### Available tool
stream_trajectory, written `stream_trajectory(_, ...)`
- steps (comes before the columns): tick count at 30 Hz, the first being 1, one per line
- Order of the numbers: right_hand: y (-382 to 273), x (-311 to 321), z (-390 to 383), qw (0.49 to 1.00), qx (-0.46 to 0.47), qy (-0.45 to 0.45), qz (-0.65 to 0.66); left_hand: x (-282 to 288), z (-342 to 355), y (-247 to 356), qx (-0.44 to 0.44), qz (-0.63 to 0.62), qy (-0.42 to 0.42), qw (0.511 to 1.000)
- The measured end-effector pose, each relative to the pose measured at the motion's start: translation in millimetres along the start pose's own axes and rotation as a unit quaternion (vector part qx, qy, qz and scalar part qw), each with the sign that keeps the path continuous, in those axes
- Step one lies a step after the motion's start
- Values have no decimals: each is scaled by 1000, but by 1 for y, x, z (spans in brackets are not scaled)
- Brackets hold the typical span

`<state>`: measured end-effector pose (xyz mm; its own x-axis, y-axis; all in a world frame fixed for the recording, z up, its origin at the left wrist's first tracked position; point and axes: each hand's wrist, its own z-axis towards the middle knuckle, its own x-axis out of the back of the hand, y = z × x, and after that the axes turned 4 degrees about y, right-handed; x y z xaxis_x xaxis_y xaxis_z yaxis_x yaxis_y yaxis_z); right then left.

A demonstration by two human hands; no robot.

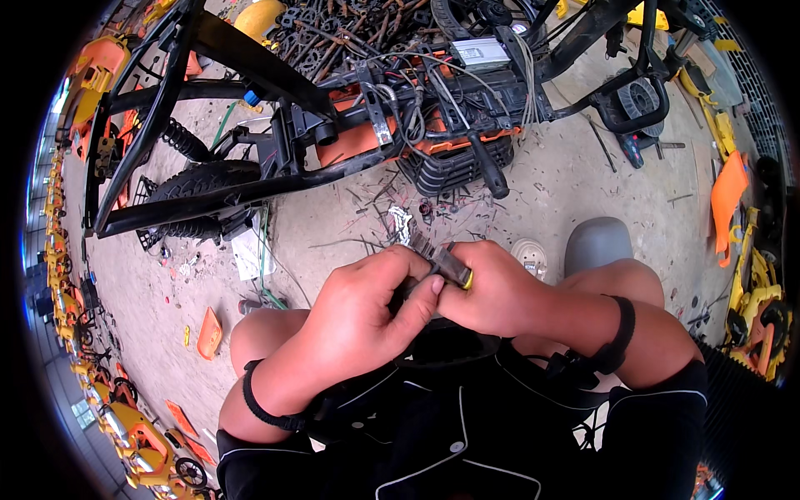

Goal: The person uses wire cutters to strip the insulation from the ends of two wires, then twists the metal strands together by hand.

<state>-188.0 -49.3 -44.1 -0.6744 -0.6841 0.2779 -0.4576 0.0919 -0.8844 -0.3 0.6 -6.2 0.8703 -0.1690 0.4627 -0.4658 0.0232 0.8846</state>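
Note:
My left hand (358, 308) and my right hand (493, 287) meet in front of my body. Fingers of both are closed around a small grey, ridged metal piece (442, 258) with a yellow edge at its right end; its exact kind does not show, and the fingers cover part of it. Crumpled silvery foil or scrap (400, 223) shows just beyond its upper end. Ahead of my hands stands a black tubular vehicle frame (225, 198) with wires and orange panels. A long tool with a black handle (490, 171) leans across the frame.
Wire scraps litter the concrete floor (333, 225). A power drill (631, 150) lies at the right. Rusty metal parts (333, 29) are heaped behind the frame. Orange panels (210, 333) and yellow vehicles (137, 433) lie left; a grey rounded object (598, 243) is by my right knee.

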Motion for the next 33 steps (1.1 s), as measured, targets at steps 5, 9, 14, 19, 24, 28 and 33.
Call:
stream_trajectory(5, -1, 1, 1, 1000, -1, -9, -11, 0, 0, -1, -18, -4, 3, 1000)
stream_trajectory(9, 0, 1, 1, 1000, -6, -18, 12, 0, 0, 0, -6, 2, 2, 1000)
stream_trajectory(14, -3, 2, 2, 1000, -15, -24, 9, -1, -1, -2, 9, 2, 5, 1000)
stream_trajectory(19, -5, 2, 3, 999, -43, -19, -24, 0, -1, -1, 8, 9, -3, 1000)
stream_trajectory(24, -6, 3, 1, 999, -38, -24, -27, 0, 0, 3, 8, 5, -4, 1000)
stream_trajectory(28, 0, 0, 1, 999, -18, -15, -27, 0, -1, 3, 12, -1, -4, 1000)
stream_trajectory(33, 0, -2, 1, 1000, -8, -11, -17, 0, -2, 2, 5, 5, -4, 1000)
